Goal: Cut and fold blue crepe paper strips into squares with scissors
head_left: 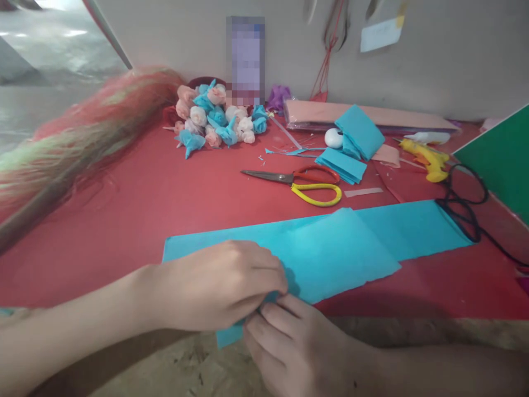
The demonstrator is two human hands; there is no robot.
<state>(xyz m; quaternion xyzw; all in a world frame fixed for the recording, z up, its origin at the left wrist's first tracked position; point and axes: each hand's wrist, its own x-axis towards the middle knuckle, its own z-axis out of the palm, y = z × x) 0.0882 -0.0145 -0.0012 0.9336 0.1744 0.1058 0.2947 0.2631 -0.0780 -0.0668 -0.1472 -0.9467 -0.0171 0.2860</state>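
Observation:
My left hand (227,281) and my right hand (295,342) meet at the table's front edge, fingers pinched together. Between them they grip a small strip of blue crepe paper (230,335), its end sticking out below my left hand; the rest is hidden by my fingers. Just beyond, a blue crepe paper sheet (343,253) lies over a longer blue strip (417,231) on the red table. Scissors (285,178) with one red and one yellow handle lie behind the paper, blades pointing left.
Behind are a pile of paper roses (217,116), folded blue paper (359,132), a white round object (333,138) and a wrapped peach paper pack (363,117). At right sits a yellow glue gun (430,160) with a black cord (467,204). Reddish fibre (95,116) lies left.

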